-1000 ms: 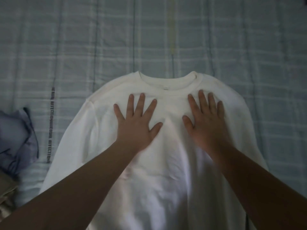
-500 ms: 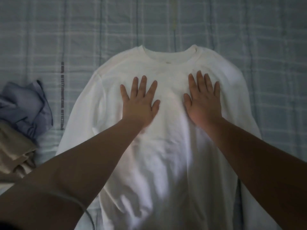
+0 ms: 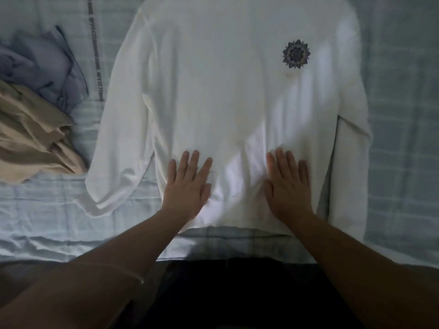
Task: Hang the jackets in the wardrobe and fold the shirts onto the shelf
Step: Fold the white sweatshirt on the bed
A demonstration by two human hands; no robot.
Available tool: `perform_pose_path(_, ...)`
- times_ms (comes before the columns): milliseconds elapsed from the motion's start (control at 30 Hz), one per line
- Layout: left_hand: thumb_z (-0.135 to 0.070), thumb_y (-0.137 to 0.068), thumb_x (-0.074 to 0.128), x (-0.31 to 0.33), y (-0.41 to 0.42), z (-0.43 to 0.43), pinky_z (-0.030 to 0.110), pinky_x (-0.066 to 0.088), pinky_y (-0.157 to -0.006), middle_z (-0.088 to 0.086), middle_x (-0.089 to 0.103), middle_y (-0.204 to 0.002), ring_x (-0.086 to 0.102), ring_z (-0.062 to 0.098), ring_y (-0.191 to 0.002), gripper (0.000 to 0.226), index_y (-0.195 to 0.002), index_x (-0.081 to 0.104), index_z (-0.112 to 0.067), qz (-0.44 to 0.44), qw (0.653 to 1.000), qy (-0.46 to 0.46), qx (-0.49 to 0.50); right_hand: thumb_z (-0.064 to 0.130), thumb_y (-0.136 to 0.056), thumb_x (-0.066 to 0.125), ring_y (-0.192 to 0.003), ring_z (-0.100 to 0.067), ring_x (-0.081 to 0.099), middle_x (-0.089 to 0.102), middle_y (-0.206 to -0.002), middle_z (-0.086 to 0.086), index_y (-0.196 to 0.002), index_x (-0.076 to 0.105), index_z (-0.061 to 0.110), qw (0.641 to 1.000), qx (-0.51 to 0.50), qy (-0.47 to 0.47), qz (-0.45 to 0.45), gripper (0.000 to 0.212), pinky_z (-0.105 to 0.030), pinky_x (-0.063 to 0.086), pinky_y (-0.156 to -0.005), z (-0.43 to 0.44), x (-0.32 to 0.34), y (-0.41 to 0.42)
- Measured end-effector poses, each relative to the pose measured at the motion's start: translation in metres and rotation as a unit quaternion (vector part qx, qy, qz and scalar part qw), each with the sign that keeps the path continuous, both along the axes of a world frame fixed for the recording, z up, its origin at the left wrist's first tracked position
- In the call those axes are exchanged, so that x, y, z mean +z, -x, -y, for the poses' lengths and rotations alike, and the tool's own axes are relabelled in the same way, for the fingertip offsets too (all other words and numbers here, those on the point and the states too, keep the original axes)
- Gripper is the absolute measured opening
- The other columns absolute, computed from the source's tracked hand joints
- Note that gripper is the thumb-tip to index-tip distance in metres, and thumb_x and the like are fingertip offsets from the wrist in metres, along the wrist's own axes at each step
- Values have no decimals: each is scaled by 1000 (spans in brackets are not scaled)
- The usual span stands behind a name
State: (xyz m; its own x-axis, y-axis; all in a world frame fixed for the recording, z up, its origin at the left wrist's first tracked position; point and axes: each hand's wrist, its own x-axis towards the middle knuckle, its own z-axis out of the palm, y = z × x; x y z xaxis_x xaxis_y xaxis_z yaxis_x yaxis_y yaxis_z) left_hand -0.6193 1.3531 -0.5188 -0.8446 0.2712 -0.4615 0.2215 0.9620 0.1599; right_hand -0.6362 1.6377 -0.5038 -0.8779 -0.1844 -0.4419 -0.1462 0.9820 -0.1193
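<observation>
A white long-sleeved shirt (image 3: pixel 225 91) lies spread flat on the bed, collar away from me and out of view at the top. A small blue flower emblem (image 3: pixel 296 54) sits on its right chest. Both sleeves lie alongside the body. My left hand (image 3: pixel 187 186) presses flat on the lower left of the shirt, fingers straight and spread. On the lower right my right hand (image 3: pixel 287 186) rests flat in the same way. Both palms are just above the hem.
The bed has a pale blue checked sheet (image 3: pixel 403 115). A crumpled beige garment (image 3: pixel 33 134) and a grey-blue garment (image 3: pixel 40 67) are piled at the left, close to the shirt's left sleeve. The bed's near edge runs just below the hem.
Both hands have slid down the shirt from the chest near the collar to just above the hem, staying flat. The view has tilted down, showing the emblem and the bed's near edge.
</observation>
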Motion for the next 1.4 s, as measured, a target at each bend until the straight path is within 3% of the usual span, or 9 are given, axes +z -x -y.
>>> perform_pose_path(167, -39, -97, 39, 17, -45, 17, 55, 16, -120, 16, 25, -160, 19, 37, -149, 60, -153, 33, -18, 7, 999, -37, 20, 32, -96, 38, -147, -30, 29, 32, -159, -13, -151, 37, 12, 995, -26, 94, 19, 59, -49, 19, -120, -2, 20, -48)
perform_pose_path(267, -36, -89, 56, 29, -57, 26, 52, 28, -114, 14, 44, -144, 35, 35, -138, 55, -140, 48, -16, -31, 982, -87, 164, 21, -90, 51, -124, -33, 50, 58, -132, -15, -124, 61, 6, 977, -121, 162, -62, 39, -42, 34, -107, -14, 37, -63)
perform_pose_path(367, -30, -83, 73, 42, -66, 29, 44, 38, -103, 14, 46, -128, 44, 32, -118, 54, -126, 49, -9, -39, 918, -98, 383, 18, -88, 57, -105, -35, 51, 54, -113, -17, -111, 55, 3, 918, -362, 142, -80, 27, -38, 37, -92, -22, 57, -67)
perform_pose_path(500, -38, -85, 73, 50, -58, 28, 39, 48, -80, 3, 53, -106, 58, 24, -89, 47, -112, 44, -14, 123, 764, -147, 616, 33, -88, 68, -109, -30, 52, 50, -118, -13, -125, 45, 4, 769, -616, 138, 103, 52, -33, 40, -84, -28, 55, -59)
perform_pose_path(733, -42, -87, 67, 45, -51, 30, 34, 44, -72, 1, 61, -92, 59, 27, -86, 38, -106, 53, -13, 215, 807, -93, 542, 52, -77, 75, -124, -39, 50, 48, -138, -21, -137, 40, -1, 739, -642, 109, 170, 88, -48, 44, -104, -33, 39, -52)
perform_pose_path(833, -25, -93, 54, 46, -49, 32, 37, 47, -71, 6, 62, -88, 61, 33, -88, 19, -100, 59, -8, 201, 771, -130, 590, 65, -59, 75, -117, -39, 56, 56, -131, -19, -133, 47, 0, 706, -667, 161, 174, 102, -55, 49, -98, -30, 39, -59)
perform_pose_path(1100, 1, -77, 39, 55, -64, 59, 28, 36, -49, 11, 51, -80, 42, 22, -65, 34, -108, 52, -1, 256, 742, -200, 586, 54, -68, 69, -102, -31, 63, 66, -112, -10, -123, 62, 5, 727, -634, 212, 158, 74, -51, 55, -92, -59, 53, -71)
perform_pose_path(1233, -11, -93, 44, 48, -77, 79, 39, 49, -61, 17, 63, -99, 55, 28, -74, 28, -118, 53, -10, 238, 770, -180, 563, 31, -94, 61, -98, -28, 56, 63, -112, -14, -126, 60, 0, 775, -585, 166, 172, 45, -37, 46, -85, -76, 62, -76)
perform_pose_path(1400, -28, -94, 62, 47, -81, 72, 36, 50, -63, 5, 68, -87, 64, 26, -68, 21, -105, 63, -10, 204, 781, -153, 570, 20, -90, 61, -99, -36, 59, 64, -114, -20, -125, 59, 0, 809, -555, 109, 157, 40, -39, 46, -82, -71, 55, -78)
